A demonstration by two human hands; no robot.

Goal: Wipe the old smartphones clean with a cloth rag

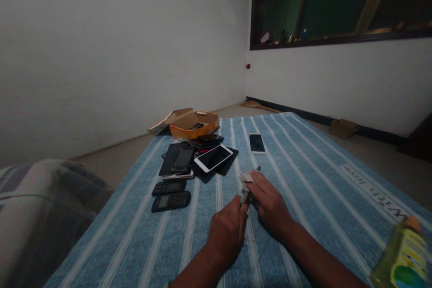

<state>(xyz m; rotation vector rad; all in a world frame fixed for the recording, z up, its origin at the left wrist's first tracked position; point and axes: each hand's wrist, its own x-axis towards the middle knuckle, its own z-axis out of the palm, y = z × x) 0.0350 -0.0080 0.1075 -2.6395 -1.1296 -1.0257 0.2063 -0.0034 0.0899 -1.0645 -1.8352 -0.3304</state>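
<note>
My left hand point(227, 229) and my right hand point(268, 202) meet over the blue striped towel point(303, 175). Between them lies a thin phone point(248, 191), mostly hidden. My left hand is closed on its near end. My right hand presses a small whitish cloth point(245, 177) onto it with closed fingers. To the left lies a pile of phones: a white smartphone point(213, 158), several dark smartphones point(182, 159) and two dark keypad phones point(170, 194).
A lone white-framed phone point(257, 143) lies further out on the towel. An open orange cardboard box point(193, 124) sits at the towel's far end. A green bottle point(403, 256) stands at the lower right. A grey bundle point(40, 211) lies at left. White walls and a dark window are behind.
</note>
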